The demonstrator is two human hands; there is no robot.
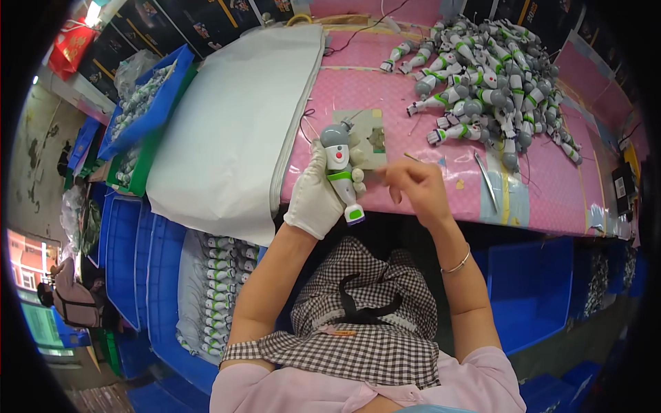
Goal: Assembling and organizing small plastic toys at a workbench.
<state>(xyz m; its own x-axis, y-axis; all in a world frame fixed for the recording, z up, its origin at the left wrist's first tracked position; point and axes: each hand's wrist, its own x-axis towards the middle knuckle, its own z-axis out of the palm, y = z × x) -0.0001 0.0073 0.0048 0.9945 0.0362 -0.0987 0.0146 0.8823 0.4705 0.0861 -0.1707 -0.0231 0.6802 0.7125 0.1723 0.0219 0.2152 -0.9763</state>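
My left hand (pixel 311 196), in a white glove, is closed around a toy robot arm (pixel 337 157). The arm has a grey ball shoulder, a white body with a red dot, green bands and a purple-edged end. It is held upright above a beige square plate (pixel 372 155) on the pink table. My bare right hand (pixel 421 189) hovers just right of the plate with its fingers bent. Its fingertips are smeared by motion, so whether they pinch anything is unclear. A thin brownish stick (pixel 412 157) shows by its knuckles. Metal tweezers (pixel 486 180) lie further right.
A large heap of toy arms (pixel 482 82) covers the table's far right. White sheets (pixel 234 117) are stacked at left. Below them, a blue bin (pixel 162 289) holds rows of toy arms. Blue and green crates (pixel 155 103) stand far left; another blue bin (pixel 530 289) sits under the table at right.
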